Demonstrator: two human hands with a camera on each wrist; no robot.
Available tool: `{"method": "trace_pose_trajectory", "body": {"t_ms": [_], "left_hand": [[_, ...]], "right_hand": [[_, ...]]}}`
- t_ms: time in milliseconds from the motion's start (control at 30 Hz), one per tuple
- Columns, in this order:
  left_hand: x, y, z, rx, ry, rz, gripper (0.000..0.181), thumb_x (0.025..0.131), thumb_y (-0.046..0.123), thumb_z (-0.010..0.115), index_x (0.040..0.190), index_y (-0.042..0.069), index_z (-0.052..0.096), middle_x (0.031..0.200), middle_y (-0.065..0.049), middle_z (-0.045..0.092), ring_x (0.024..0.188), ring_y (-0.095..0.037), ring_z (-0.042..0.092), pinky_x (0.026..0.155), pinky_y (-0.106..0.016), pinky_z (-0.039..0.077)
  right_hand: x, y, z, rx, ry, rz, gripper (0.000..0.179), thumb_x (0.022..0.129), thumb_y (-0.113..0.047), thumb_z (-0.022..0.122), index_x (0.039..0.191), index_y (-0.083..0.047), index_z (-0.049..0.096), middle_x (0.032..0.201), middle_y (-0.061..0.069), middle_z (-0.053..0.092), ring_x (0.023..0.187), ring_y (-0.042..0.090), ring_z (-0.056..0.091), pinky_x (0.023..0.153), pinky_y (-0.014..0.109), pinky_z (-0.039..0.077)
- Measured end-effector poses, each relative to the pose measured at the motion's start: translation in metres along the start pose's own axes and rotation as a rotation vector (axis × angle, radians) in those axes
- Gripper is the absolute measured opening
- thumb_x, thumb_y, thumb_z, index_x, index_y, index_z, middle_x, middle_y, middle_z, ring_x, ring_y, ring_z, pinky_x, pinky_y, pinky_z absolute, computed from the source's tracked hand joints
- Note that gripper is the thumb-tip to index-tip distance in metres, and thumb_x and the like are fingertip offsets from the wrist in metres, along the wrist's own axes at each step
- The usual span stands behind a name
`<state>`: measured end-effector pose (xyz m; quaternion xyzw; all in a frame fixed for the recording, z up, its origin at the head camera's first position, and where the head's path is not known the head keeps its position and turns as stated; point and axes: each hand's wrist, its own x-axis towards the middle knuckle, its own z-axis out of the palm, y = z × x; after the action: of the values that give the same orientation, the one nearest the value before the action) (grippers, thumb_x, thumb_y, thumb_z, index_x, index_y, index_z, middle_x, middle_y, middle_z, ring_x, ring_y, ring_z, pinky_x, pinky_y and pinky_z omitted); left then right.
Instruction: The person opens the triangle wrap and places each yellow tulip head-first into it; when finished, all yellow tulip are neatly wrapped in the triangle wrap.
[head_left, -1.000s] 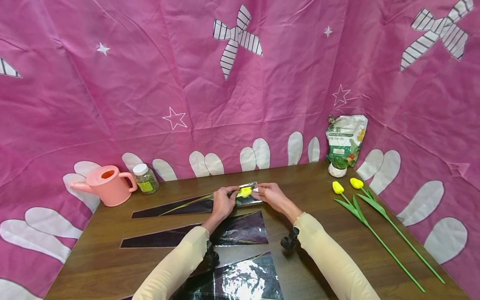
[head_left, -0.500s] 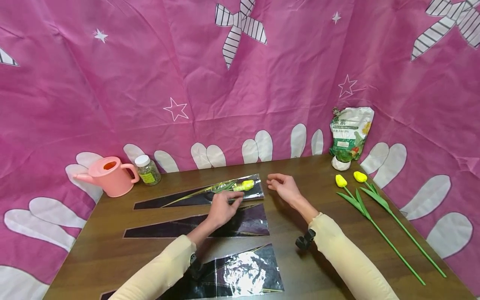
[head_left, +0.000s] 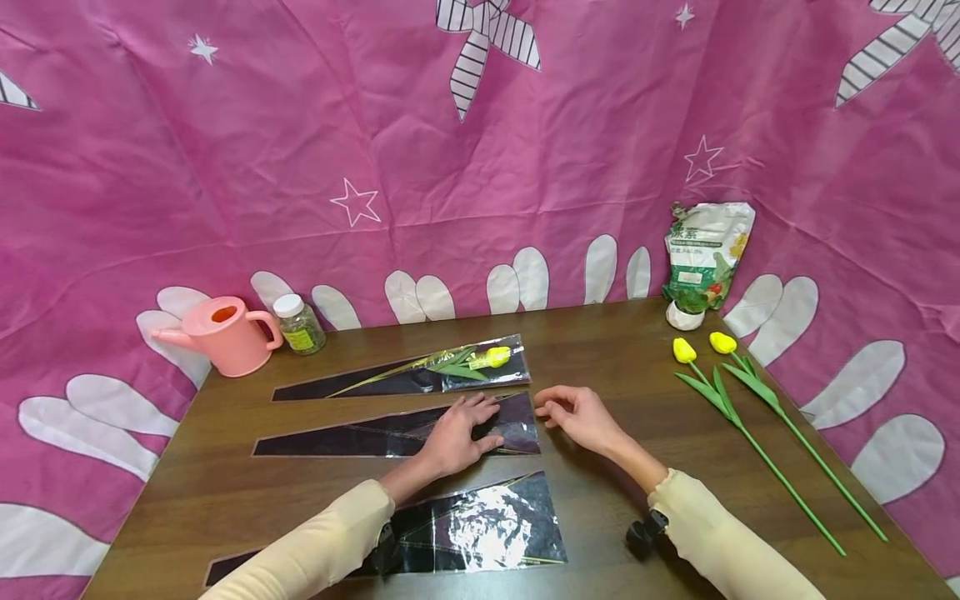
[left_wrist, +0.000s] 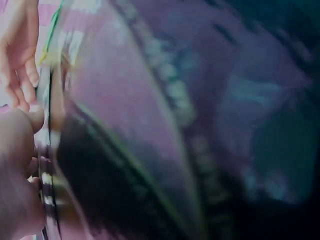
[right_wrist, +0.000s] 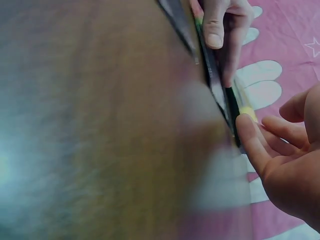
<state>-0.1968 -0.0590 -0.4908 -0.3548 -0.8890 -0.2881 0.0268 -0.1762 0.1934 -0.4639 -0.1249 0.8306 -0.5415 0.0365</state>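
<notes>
In the head view, three dark tapered flower sleeves with clear glossy wide ends lie one behind another. My left hand (head_left: 459,437) lies with its fingers spread on the middle sleeve (head_left: 337,436), near its wide end. Just off that sleeve's right edge is my right hand (head_left: 581,417), fingers loosely bent and holding nothing. The right wrist view shows this hand (right_wrist: 285,150) beside the sleeve's end. A yellow tulip (head_left: 497,357) with green leaves is inside the back sleeve (head_left: 322,389). Closest to me lies the front sleeve (head_left: 487,525), partly covered by my left forearm.
Two more yellow tulips, a left one (head_left: 738,421) and a right one (head_left: 780,421), lie along the right of the wooden table (head_left: 600,533). A pink watering can (head_left: 232,337) and a lidded jar (head_left: 300,327) stand back left. Back right are a fertilizer bag (head_left: 705,254) and small white pot (head_left: 684,316).
Both hands have left the tulip, which now lies in the back sleeve. They moved toward me, the left onto the middle sleeve and the right beside its end. The head view has tilted down.
</notes>
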Motion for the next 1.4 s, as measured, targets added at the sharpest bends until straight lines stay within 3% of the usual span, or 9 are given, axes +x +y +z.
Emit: {"method": "trace_pose_trajectory", "body": {"t_ms": [133, 367, 600, 867, 1033, 1167, 1400], "left_hand": [[-0.002, -0.002, 0.004, -0.001, -0.019, -0.011, 0.052, 0.093, 0.026, 0.073, 0.136, 0.000, 0.060, 0.143, -0.016, 0.054, 0.141, -0.034, 0.038, 0.116, -0.053, 0.024], [-0.001, -0.004, 0.009, -0.022, 0.034, -0.001, 0.046, 0.093, 0.022, 0.073, 0.131, -0.001, 0.064, 0.139, -0.014, 0.057, 0.138, -0.034, 0.042, 0.114, -0.051, 0.028], [-0.004, -0.003, 0.010, -0.008, 0.043, -0.003, 0.047, 0.092, 0.021, 0.072, 0.132, -0.002, 0.063, 0.139, -0.016, 0.057, 0.138, -0.034, 0.042, 0.114, -0.049, 0.028], [-0.003, -0.002, 0.012, 0.012, 0.039, 0.014, 0.045, 0.096, 0.019, 0.067, 0.133, -0.004, 0.061, 0.141, -0.018, 0.055, 0.138, -0.036, 0.041, 0.114, -0.049, 0.028], [-0.005, 0.001, 0.012, -0.013, 0.066, -0.022, 0.042, 0.095, 0.015, 0.068, 0.132, -0.005, 0.062, 0.140, -0.017, 0.056, 0.138, -0.036, 0.042, 0.113, -0.052, 0.030], [-0.006, 0.002, 0.012, -0.038, 0.100, -0.044, 0.041, 0.094, 0.013, 0.069, 0.131, -0.005, 0.062, 0.140, -0.016, 0.056, 0.137, -0.036, 0.043, 0.112, -0.053, 0.031], [-0.007, -0.001, 0.017, -0.061, 0.190, 0.011, 0.038, 0.092, 0.008, 0.071, 0.126, -0.006, 0.066, 0.133, -0.017, 0.061, 0.130, -0.037, 0.052, 0.110, -0.050, 0.035]], "right_hand": [[-0.004, 0.005, 0.001, 0.008, 0.010, -0.016, 0.020, 0.099, 0.002, 0.056, 0.115, 0.009, 0.066, 0.103, 0.020, 0.071, 0.087, 0.029, 0.071, 0.075, 0.036, 0.059], [-0.007, 0.014, 0.002, -0.001, 0.010, -0.057, 0.019, 0.098, 0.005, 0.056, 0.112, 0.011, 0.066, 0.100, 0.020, 0.071, 0.085, 0.029, 0.071, 0.071, 0.035, 0.059], [-0.007, 0.012, 0.006, -0.004, 0.029, -0.028, 0.019, 0.097, 0.005, 0.057, 0.114, 0.010, 0.066, 0.103, 0.020, 0.069, 0.085, 0.026, 0.070, 0.071, 0.031, 0.059], [-0.005, 0.012, 0.009, -0.222, 0.107, -0.102, 0.021, 0.092, 0.002, 0.067, 0.113, 0.001, 0.071, 0.104, 0.010, 0.071, 0.082, 0.017, 0.062, 0.074, 0.031, 0.054], [-0.006, 0.012, 0.009, -0.108, 0.069, -0.060, 0.019, 0.094, 0.006, 0.062, 0.112, 0.008, 0.067, 0.094, 0.014, 0.070, 0.073, 0.019, 0.065, 0.066, 0.030, 0.057], [-0.006, 0.011, 0.010, -0.012, 0.065, -0.013, 0.021, 0.095, 0.008, 0.059, 0.115, 0.013, 0.063, 0.101, 0.021, 0.069, 0.080, 0.025, 0.069, 0.071, 0.032, 0.059], [0.000, 0.003, 0.016, 0.075, 0.070, 0.067, 0.031, 0.095, 0.006, 0.059, 0.125, 0.016, 0.056, 0.109, 0.026, 0.067, 0.089, 0.031, 0.070, 0.079, 0.038, 0.058]]}}
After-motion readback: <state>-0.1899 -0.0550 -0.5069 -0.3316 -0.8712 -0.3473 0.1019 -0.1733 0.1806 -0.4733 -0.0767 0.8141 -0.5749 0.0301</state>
